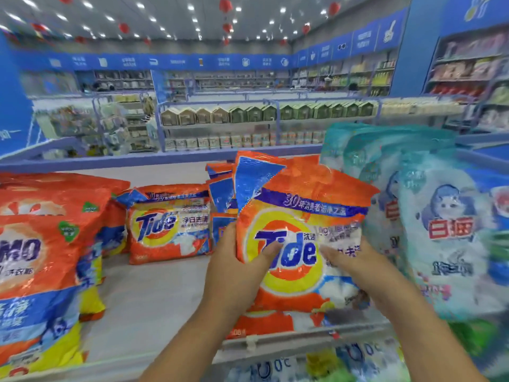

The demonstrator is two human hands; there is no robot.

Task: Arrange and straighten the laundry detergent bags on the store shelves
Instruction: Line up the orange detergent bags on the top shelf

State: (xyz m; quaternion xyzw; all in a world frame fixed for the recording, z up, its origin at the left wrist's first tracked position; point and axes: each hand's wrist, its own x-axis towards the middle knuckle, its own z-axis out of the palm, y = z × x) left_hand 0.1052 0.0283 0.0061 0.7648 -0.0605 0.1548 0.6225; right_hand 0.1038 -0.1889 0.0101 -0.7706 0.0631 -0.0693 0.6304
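Note:
An orange Tide detergent bag (300, 216) stands upright and slightly tilted at the front of the top shelf (154, 288). My left hand (237, 266) grips its left edge, thumb across the logo. My right hand (355, 268) holds its right side, thumb on the front. More Tide bags (220, 194) stand behind it, and a smaller Tide bag (169, 224) stands further left. Large orange OMO bags (46, 244) fill the left end. Pale blue and teal bags with a cat picture (451, 224) lean at the right.
The shelf's front rail (275, 340) runs below the held bag, with more packages (316, 365) on the lower shelf. Bare shelf surface lies between the OMO bags and the held bag. Other store aisles and shelves stand far behind.

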